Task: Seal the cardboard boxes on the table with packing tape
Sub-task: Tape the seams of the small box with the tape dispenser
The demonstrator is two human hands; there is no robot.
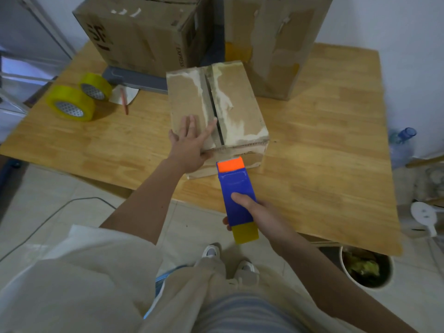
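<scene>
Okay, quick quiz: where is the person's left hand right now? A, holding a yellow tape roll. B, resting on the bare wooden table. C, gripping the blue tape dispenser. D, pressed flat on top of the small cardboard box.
D: the left hand lies spread on the near left flap of the small brown cardboard box, beside its open seam.

The left hand [192, 143] lies flat, palm down, fingers spread and pointing away from the body, arm stretched forward. The right hand [260, 212] is closed in a grip, thumb on top pointing forward, forearm reaching in from the lower right.
</scene>
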